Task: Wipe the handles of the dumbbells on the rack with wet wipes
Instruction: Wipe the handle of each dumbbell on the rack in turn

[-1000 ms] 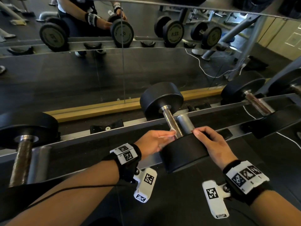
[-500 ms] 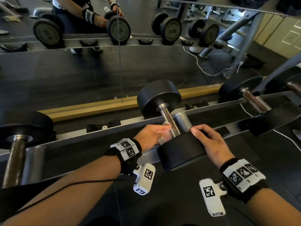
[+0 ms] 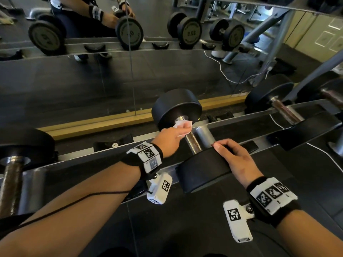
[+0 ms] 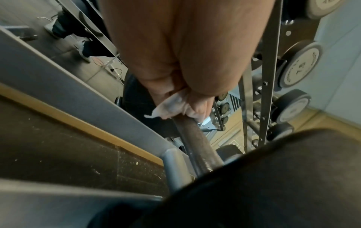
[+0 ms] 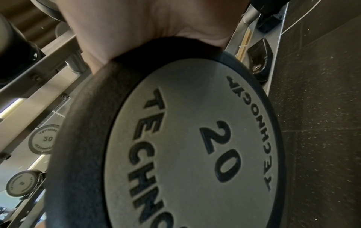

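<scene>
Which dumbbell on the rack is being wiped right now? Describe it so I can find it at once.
Start at the long grey rack in front of the mirror: three dumbbells lie across it. Take the middle dumbbell. It alone has hands on it: the right hand curls over its near head, marked 20, while the left hand holds a white wipe round the far end of its handle.

Dumbbell end cap (image 5: 195, 138) reads "TECHNO" and "20" (brand cropped).

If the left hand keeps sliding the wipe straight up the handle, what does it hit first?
Probably the far weight head: the left hand holds the wet wipe at the handle's far end, almost against it.
</scene>
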`<state>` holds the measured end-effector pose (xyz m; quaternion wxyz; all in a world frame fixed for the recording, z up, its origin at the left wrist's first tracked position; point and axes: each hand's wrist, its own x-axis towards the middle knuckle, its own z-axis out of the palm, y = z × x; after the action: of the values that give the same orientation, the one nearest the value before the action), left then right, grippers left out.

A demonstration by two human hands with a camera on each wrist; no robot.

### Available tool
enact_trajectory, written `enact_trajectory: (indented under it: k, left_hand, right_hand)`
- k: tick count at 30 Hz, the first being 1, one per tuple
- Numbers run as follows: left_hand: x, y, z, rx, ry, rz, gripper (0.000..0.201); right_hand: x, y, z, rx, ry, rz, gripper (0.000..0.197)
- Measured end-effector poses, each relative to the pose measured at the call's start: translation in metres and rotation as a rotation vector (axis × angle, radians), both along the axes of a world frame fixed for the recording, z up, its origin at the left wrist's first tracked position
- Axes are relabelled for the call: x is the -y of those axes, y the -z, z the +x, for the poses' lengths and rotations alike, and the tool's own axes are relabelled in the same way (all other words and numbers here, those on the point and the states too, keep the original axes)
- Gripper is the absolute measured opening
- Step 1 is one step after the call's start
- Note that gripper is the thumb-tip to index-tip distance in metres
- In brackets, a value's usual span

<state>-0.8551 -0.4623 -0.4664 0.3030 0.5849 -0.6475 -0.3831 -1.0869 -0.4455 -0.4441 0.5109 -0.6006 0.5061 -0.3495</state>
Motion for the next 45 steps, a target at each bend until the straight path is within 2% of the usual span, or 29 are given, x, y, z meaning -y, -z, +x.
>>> enact_trajectory:
  k: [3,4,6,7,8,9,11,12,14,17,19,23,26,28,31,33,35,39,42,45]
  left_hand:
    - [-0.018,0.000,-0.006,0.017,0.076,0.019,0.043]
    - [-0.024,-0.002,-0.007,-0.039,0.110,0.062,0.042]
    - [-0.034,-0.010,-0.011,-0.277,0.223,0.207,0.039]
    - [-0.035,-0.015,-0.011,-0.303,0.237,0.188,0.038]
    - [-0.030,-0.018,-0.008,-0.290,0.214,0.170,0.035]
    - [-0.028,-0.025,-0.003,-0.363,0.141,0.199,0.034]
    - [-0.016,-0.034,0.007,-0.472,-0.044,0.144,0.034]
    - [-0.010,-0.037,0.011,-0.452,-0.118,0.087,0.032]
    - [0.001,-0.033,0.013,-0.203,-0.174,-0.015,0.029]
    - [0.009,-0.019,0.002,0.093,-0.049,0.006,0.035]
    - [0.004,-0.009,-0.006,0.211,-0.012,0.010,0.042]
    - [-0.019,-0.003,-0.009,0.204,0.111,-0.026,0.041]
    - [-0.031,-0.013,-0.010,-0.062,0.186,0.096,0.036]
    - [-0.023,-0.025,-0.003,-0.129,0.126,0.079,0.034]
    - [-0.005,-0.045,0.010,-0.188,-0.058,-0.010,0.027]
    - [0.007,-0.054,0.012,-0.034,-0.106,-0.170,0.030]
    - [0.015,-0.058,0.009,0.122,-0.066,-0.253,0.038]
    - [0.019,-0.044,-0.004,0.477,0.226,-0.134,0.051]
    - [0.014,-0.036,-0.006,0.530,0.219,-0.016,0.043]
    - [0.007,-0.036,-0.008,0.508,0.244,-0.025,0.040]
  right_hand:
    - [0.001,0.002,-0.001,-0.003,-0.004,-0.006,0.041]
    - [0.001,0.003,-0.001,-0.003,-0.006,-0.002,0.042]
    - [0.001,0.003,-0.002,-0.004,-0.005,0.003,0.039]
    - [0.002,0.004,-0.002,-0.013,-0.006,-0.002,0.038]
    - [0.002,0.004,-0.002,-0.022,-0.010,-0.007,0.036]
    - [0.002,0.005,-0.003,-0.024,-0.015,-0.011,0.035]
    - [0.003,0.006,-0.004,-0.023,-0.016,-0.016,0.034]
    - [0.003,0.007,-0.004,-0.023,-0.012,-0.019,0.034]
    - [0.004,0.009,-0.004,-0.023,-0.006,-0.021,0.034]
    - [0.004,0.009,-0.003,-0.010,0.004,-0.020,0.035]
    - [0.004,0.008,-0.003,-0.001,0.008,-0.016,0.037]
    - [0.003,0.009,-0.003,-0.015,0.011,-0.011,0.037]
    - [0.003,0.008,-0.003,-0.023,0.015,-0.012,0.036]
    - [0.002,0.008,-0.003,-0.020,0.015,-0.009,0.038]
    - [0.003,0.010,-0.003,-0.005,0.034,-0.003,0.042]
    - [0.003,0.013,-0.003,0.017,0.066,0.002,0.039]
    - [0.003,0.015,-0.003,0.037,0.104,0.010,0.035]
    - [0.002,0.016,-0.007,0.020,0.140,-0.012,0.031]
    - [-0.002,0.019,-0.016,0.053,0.107,-0.010,0.027]
    - [-0.005,0.020,-0.019,0.071,0.075,0.014,0.029]
